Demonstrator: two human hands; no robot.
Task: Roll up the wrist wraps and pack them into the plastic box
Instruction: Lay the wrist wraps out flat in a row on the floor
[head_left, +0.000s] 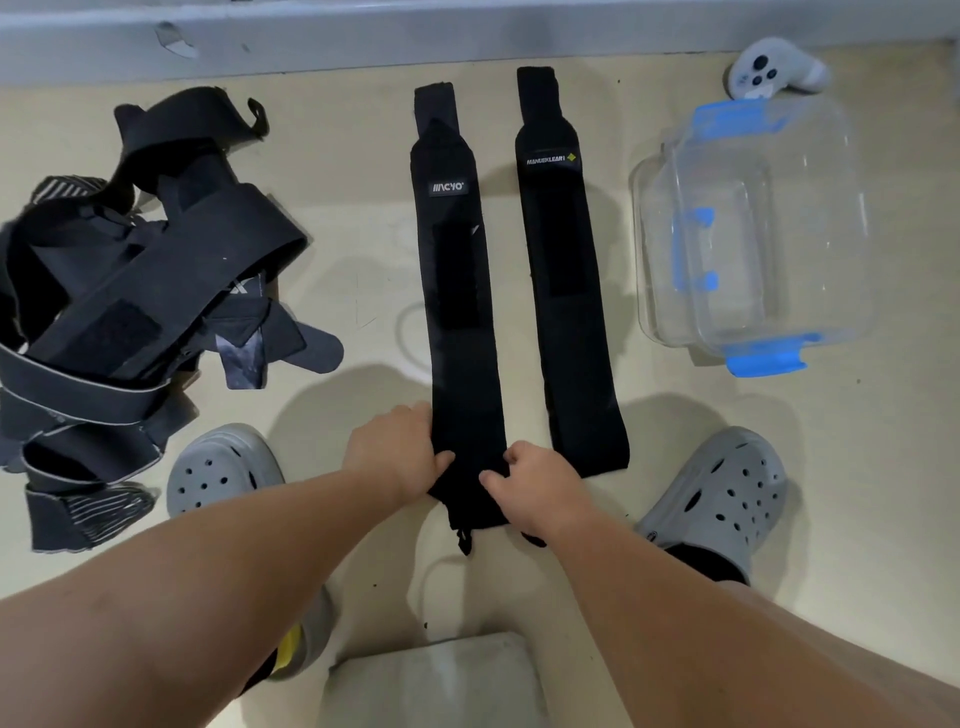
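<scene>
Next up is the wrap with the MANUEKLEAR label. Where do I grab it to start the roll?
The MANUEKLEAR wrap lies flat and straight, running away from you. Probably pinch its near end at both corners, coming from your side: that edge is square-cut and free.

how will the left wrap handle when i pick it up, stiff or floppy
Probably floppy: the left wrap lies flat and curves slightly. Likely light, grippy fabric, unlikely to slide. It bunches where the left hand and right hand pinch its near end.
</scene>
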